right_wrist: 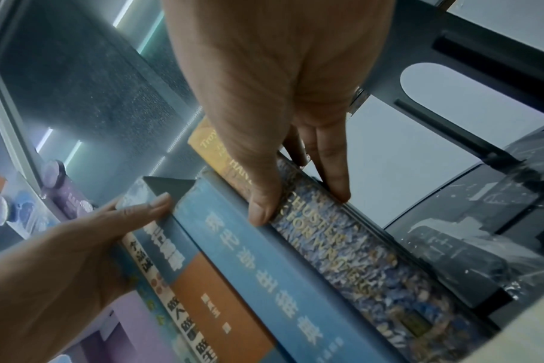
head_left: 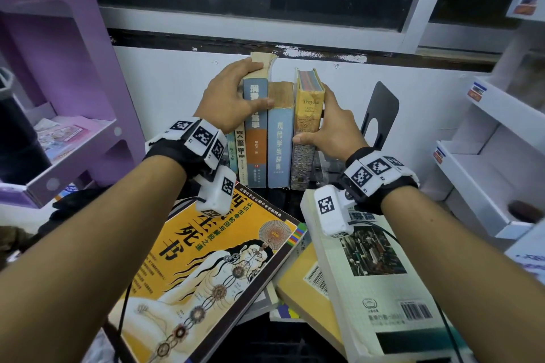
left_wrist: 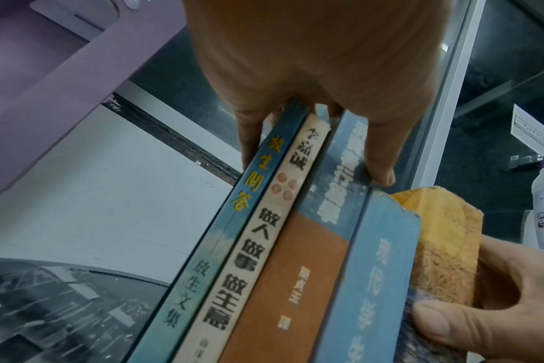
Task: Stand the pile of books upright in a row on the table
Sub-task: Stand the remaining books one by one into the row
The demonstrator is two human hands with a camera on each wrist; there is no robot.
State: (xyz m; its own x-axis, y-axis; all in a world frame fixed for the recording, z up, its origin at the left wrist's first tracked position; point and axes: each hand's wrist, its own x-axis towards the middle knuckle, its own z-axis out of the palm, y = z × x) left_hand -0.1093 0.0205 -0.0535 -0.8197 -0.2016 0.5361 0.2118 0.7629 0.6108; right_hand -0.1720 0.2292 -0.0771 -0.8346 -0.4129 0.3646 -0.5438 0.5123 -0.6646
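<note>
Five books stand upright in a row against the white wall. My left hand (head_left: 256, 84) (left_wrist: 314, 159) grips the row's left end, fingers behind the thin blue book (left_wrist: 208, 245) and thumb across the blue-and-orange spine (head_left: 256, 150) (left_wrist: 295, 282). A light blue dictionary (head_left: 278, 153) (right_wrist: 264, 270) stands in the middle. My right hand (head_left: 312, 115) (right_wrist: 298, 203) pinches the yellow book (head_left: 303, 162) (right_wrist: 357, 270) at the right end, thumb on its spine, fingers on its outer cover. Lying flat in front are an orange-covered book (head_left: 206, 274), a white book (head_left: 374, 289) and a tan one (head_left: 306, 289).
A black metal bookend (head_left: 382, 115) stands just right of the row, apart from the yellow book. A purple shelf unit (head_left: 59, 97) is at the left and a white shelf unit (head_left: 486, 156) at the right. The flat books overlap near the table's front.
</note>
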